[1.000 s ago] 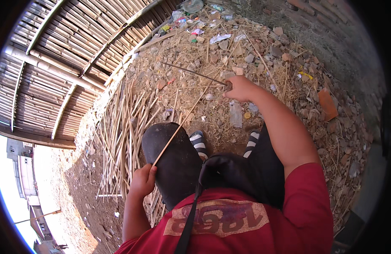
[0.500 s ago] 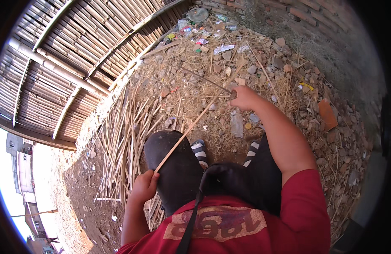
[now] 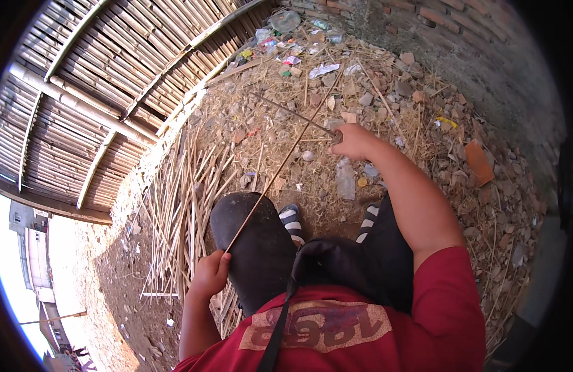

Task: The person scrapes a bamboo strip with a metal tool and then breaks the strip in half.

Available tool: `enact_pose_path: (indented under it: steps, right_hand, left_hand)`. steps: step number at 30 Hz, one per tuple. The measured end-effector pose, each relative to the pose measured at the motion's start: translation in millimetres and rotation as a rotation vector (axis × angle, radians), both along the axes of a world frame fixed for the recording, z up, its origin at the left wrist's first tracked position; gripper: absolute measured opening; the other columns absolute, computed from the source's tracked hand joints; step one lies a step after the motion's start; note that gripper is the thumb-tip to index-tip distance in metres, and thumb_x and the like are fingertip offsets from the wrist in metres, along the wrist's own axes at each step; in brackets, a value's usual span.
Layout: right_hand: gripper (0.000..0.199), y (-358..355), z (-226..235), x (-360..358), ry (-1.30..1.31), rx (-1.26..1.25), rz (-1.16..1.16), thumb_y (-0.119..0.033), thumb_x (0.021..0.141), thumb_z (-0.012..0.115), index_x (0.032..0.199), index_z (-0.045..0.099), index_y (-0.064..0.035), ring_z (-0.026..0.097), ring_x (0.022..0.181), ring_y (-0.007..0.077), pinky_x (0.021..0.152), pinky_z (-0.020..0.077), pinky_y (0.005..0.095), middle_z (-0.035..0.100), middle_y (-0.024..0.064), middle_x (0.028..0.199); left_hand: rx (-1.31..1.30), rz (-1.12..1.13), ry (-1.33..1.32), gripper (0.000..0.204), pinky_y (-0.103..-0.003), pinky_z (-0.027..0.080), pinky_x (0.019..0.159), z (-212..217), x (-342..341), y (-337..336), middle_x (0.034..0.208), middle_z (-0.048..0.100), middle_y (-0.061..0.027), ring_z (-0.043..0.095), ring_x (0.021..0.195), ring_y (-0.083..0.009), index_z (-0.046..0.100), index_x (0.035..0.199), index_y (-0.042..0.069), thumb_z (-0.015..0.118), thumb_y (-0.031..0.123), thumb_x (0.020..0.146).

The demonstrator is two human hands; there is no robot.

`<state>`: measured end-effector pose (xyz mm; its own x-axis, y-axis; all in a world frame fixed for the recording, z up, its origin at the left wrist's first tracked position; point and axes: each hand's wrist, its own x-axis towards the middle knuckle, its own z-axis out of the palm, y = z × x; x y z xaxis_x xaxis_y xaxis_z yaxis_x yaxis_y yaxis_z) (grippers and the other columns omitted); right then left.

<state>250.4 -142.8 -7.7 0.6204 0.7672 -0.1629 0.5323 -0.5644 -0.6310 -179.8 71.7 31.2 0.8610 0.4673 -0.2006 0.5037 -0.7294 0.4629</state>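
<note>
My left hand (image 3: 209,273) is closed around the near end of a long, thin bamboo strip (image 3: 268,184), beside my left knee. From there the strip slants up and right over the knee, its far end above the littered ground. In my right hand (image 3: 356,143), fingers wrapped round the handle, is a long knife with a narrow dark blade (image 3: 286,111) pointing left and away. Blade and strip cross in the view a little left of the right hand; whether they touch I cannot tell.
A loose heap of split bamboo strips (image 3: 186,208) lies left of my left knee. Stones, straw and litter cover the ground, with a plastic bottle (image 3: 345,180) and an orange brick piece (image 3: 479,163) on it. A bamboo-slat panel (image 3: 81,118) stands left, a brick wall (image 3: 441,22) far right.
The bamboo strip has turned, showing a narrower, darker edge, and its far end reaches farther past the blade. My right hand with the knife has shifted slightly left.
</note>
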Motion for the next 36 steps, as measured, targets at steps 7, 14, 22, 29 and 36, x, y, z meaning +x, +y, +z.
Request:
enact_pose_path:
  steps: [7,14,22,29,36]
  right_hand:
    - [0.031,16,34,-58,-0.155,-0.115,0.420,-0.029,0.075,0.074,0.093,0.069,-0.0038,0.068,0.087,0.0362,0.076,0.0532,0.0465,0.070,0.0178,0.089]
    - [0.029,-1,6,-2,-0.007,-0.023,-0.009,-0.026,0.076,0.071,0.096,0.070,-0.0052,0.069,0.090,0.0347,0.078,0.0541,0.0447,0.071,0.0178,0.092]
    - [0.023,23,27,-65,-0.241,-0.198,0.455,-0.025,0.077,0.072,0.095,0.072,-0.0122,0.069,0.090,0.0362,0.077,0.0545,0.0480,0.072,0.0144,0.093]
    - [0.026,0,-10,5,-0.088,0.019,-0.009,-0.026,0.077,0.072,0.092,0.070,-0.0048,0.069,0.088,0.0363,0.076,0.0535,0.0471,0.071,0.0173,0.089]
    - [0.026,15,20,-51,-0.140,-0.097,0.294,-0.025,0.077,0.070,0.091,0.069,-0.0039,0.068,0.088,0.0366,0.078,0.0535,0.0466,0.069,0.0174,0.087]
  left_hand:
    - [-0.013,0.010,0.022,0.040,-0.054,0.043,0.063,1,0,-2,0.071,0.059,-0.0257,0.059,0.072,-0.0492,0.053,0.080,0.000,0.049,0.032,0.104]
    - [0.068,0.000,-0.026,0.038,-0.055,0.042,0.063,-3,2,-5,0.071,0.058,-0.0263,0.058,0.072,-0.0501,0.053,0.080,0.000,0.050,0.030,0.104]
    - [0.080,-0.008,0.012,0.038,-0.055,0.042,0.063,0,1,-6,0.072,0.058,-0.0267,0.058,0.073,-0.0507,0.054,0.080,0.000,0.050,0.030,0.104]
    - [0.064,-0.011,-0.014,0.037,-0.055,0.042,0.062,0,4,-5,0.071,0.058,-0.0269,0.058,0.072,-0.0501,0.054,0.079,0.000,0.050,0.028,0.103]
    - [0.099,-0.026,0.017,0.037,-0.054,0.043,0.062,0,3,-5,0.072,0.059,-0.0262,0.058,0.071,-0.0496,0.053,0.079,0.000,0.051,0.028,0.103]
